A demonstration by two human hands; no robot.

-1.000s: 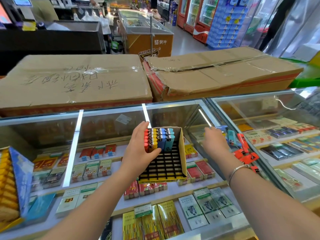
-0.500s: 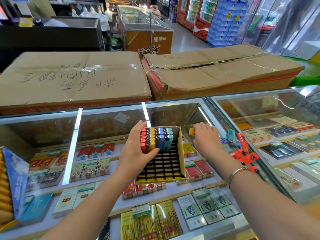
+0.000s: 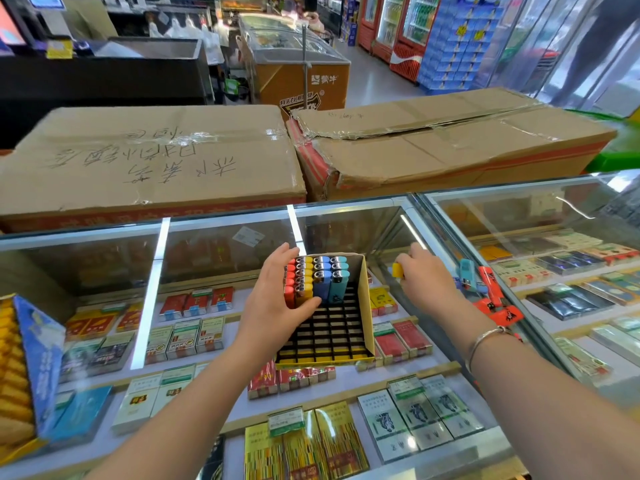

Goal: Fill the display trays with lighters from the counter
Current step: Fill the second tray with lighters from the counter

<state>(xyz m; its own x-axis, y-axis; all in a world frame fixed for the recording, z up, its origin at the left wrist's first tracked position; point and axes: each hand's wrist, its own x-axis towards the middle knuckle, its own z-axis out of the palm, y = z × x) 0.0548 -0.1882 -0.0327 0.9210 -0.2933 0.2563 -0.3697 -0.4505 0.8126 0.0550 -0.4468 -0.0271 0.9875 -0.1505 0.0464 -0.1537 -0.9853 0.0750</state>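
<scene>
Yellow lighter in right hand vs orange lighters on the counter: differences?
The yellow lighter is pinched in the right hand, off the glass; the orange lighters lie loose on the counter. It is plain yellow; they are orange-red with dark print. It is a single lighter; they form a scattered cluster. None of them is in the display tray yet.

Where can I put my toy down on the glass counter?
Bare glass lies left of the tray, between it and the blue box. Right of the right hand it is crowded with loose lighters.
</scene>
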